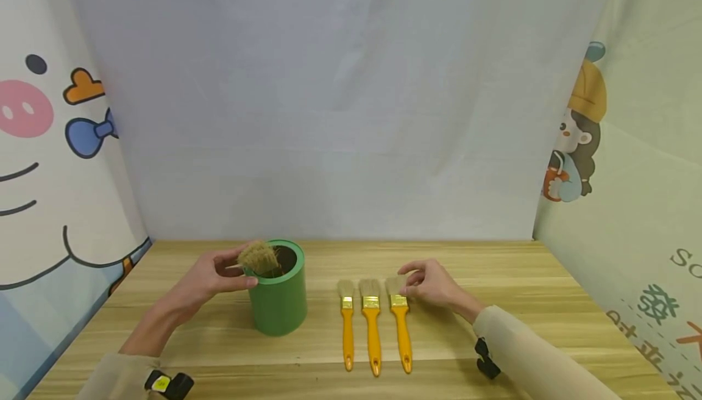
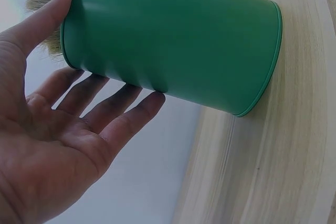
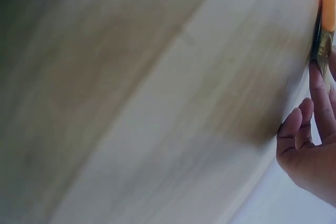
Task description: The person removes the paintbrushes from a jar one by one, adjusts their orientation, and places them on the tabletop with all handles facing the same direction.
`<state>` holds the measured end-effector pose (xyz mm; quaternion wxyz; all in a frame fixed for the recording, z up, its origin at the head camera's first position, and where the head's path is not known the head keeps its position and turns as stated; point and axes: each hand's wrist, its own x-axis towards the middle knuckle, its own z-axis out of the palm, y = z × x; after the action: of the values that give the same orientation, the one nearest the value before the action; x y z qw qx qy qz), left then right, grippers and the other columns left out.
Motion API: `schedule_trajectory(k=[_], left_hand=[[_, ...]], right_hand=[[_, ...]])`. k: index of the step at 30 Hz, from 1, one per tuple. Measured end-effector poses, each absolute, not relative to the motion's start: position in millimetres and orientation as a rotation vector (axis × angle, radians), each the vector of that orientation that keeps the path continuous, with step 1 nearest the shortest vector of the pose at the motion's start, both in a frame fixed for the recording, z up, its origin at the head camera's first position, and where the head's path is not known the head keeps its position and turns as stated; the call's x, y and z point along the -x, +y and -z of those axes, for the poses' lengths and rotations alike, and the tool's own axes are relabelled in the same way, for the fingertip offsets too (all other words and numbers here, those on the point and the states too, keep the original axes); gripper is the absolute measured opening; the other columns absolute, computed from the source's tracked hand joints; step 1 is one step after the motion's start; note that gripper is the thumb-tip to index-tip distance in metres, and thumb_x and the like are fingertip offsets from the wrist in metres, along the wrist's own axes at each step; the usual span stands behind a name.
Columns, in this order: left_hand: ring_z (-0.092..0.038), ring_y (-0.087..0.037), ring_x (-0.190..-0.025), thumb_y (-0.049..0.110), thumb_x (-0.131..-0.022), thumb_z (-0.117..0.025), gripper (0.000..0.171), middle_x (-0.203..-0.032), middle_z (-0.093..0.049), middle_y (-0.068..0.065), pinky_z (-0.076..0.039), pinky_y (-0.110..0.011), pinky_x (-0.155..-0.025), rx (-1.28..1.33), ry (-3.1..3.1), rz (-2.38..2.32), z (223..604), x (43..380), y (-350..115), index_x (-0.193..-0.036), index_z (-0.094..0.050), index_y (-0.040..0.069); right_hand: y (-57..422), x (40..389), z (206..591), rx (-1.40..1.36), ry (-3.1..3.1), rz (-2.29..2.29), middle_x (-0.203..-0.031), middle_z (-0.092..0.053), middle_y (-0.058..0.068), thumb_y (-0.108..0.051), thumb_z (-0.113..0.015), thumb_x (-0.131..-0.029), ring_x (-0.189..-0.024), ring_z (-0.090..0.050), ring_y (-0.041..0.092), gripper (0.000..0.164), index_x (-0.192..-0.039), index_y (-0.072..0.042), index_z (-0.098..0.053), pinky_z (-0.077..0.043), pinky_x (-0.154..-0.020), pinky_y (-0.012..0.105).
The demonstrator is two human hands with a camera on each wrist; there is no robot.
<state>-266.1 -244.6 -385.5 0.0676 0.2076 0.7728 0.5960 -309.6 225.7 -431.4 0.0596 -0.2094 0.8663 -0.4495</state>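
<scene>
A green cylindrical container [image 1: 278,307] stands upright on the wooden table, with a clump of tan bristles [image 1: 259,257] sticking out over its rim on the left. My left hand [image 1: 205,275] holds the container from the left, thumb at the rim; in the left wrist view its fingers [image 2: 134,116] lie along the side. Three paintbrushes with yellow handles lie in a row, bristles away from me: a left one [image 1: 348,330], a middle one [image 1: 373,333] and a right one [image 1: 403,333]. My right hand [image 1: 433,284] pinches the right paintbrush near its bristles and metal band.
The wooden table [image 1: 482,266] ends at a pale cloth backdrop [image 1: 340,113]. Printed cloths with cartoon figures hang at the left [image 1: 49,205] and right [image 1: 631,205]. Bare tabletop lies between the container and the row of paintbrushes.
</scene>
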Motion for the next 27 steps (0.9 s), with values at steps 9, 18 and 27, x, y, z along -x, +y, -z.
schedule_trajectory(k=[9,18,27], left_hand=[[-0.047,-0.054,-0.138,0.015,-0.096,-0.078,0.076,-0.16,-0.043,-0.025,-0.048,-0.058,-0.108,-0.617,2.328,-1.789,384.0,264.2,-244.6,-0.161,-0.041,0.003],[-0.047,-0.054,-0.138,0.014,-0.096,-0.078,0.075,-0.16,-0.043,-0.026,-0.05,-0.055,-0.106,-0.623,2.303,-1.807,388.5,264.4,-244.6,-0.161,-0.041,0.002],[-0.047,-0.054,-0.138,0.013,-0.095,-0.078,0.076,-0.159,-0.043,-0.026,-0.051,-0.053,-0.106,-0.626,2.307,-1.82,386.5,265.7,-244.6,-0.161,-0.041,0.001]], right_hand=[[224.3,310.6,433.5,0.664,2.676,1.313,-0.095,-0.075,0.012,-0.003,-0.084,-0.089,-0.082,-0.068,0.019,0.038,-0.121,0.011,-0.07,-0.058,-0.071,0.035],[223.8,306.8,435.5,0.691,2.665,1.336,-0.094,-0.075,0.013,-0.002,-0.085,-0.087,-0.08,-0.068,0.019,0.037,-0.118,0.012,-0.07,-0.055,-0.068,0.029],[225.0,311.7,436.5,0.7,2.725,1.272,-0.094,-0.072,0.008,-0.007,-0.085,-0.088,-0.077,-0.06,0.017,0.035,-0.117,0.008,-0.072,-0.049,-0.066,0.027]])
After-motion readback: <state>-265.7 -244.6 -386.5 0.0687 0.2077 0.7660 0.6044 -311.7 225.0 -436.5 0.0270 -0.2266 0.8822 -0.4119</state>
